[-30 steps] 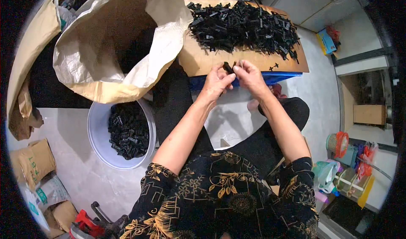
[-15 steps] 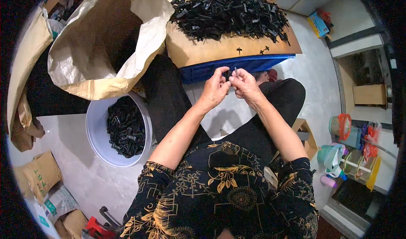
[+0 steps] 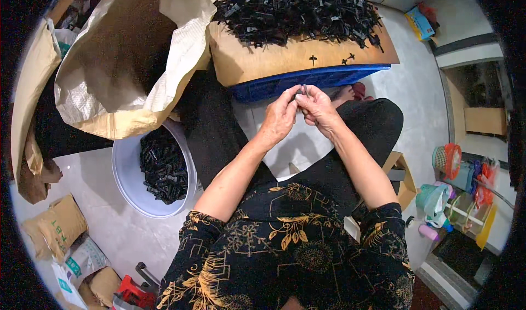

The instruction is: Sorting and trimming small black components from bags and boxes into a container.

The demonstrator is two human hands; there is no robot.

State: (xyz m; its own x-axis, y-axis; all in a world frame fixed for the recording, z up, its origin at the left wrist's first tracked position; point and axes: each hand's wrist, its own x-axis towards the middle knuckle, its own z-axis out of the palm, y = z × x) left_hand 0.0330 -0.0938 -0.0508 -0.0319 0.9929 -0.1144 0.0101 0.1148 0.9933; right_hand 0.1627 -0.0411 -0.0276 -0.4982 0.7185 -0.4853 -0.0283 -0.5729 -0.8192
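A: Where are the person's hands?

B: They meet just in front of the table (image 3: 233, 69), on its near side.

A: What does the left hand (image 3: 279, 120) do?

B: Its grip pinches a small black part (image 3: 296, 96), but the fingers hide most of it.

A: And the right hand (image 3: 322, 114)?

B: Its grip pinches a thin grey stick (image 3: 306, 91) between thumb and finger. The stick points toward the table.

A: What is on the table?

B: A big, messy pile of black bits (image 3: 296, 14) covers the back of it. Three tiny black pieces (image 3: 313, 60) lie apart near its front edge.

A: What else is there?

B: A big, wide-mouthed sack (image 3: 112, 63) is left of the table. A white bucket (image 3: 125, 170) stands left of the table too, but nearer the person, with black parts (image 3: 163, 167) inside.
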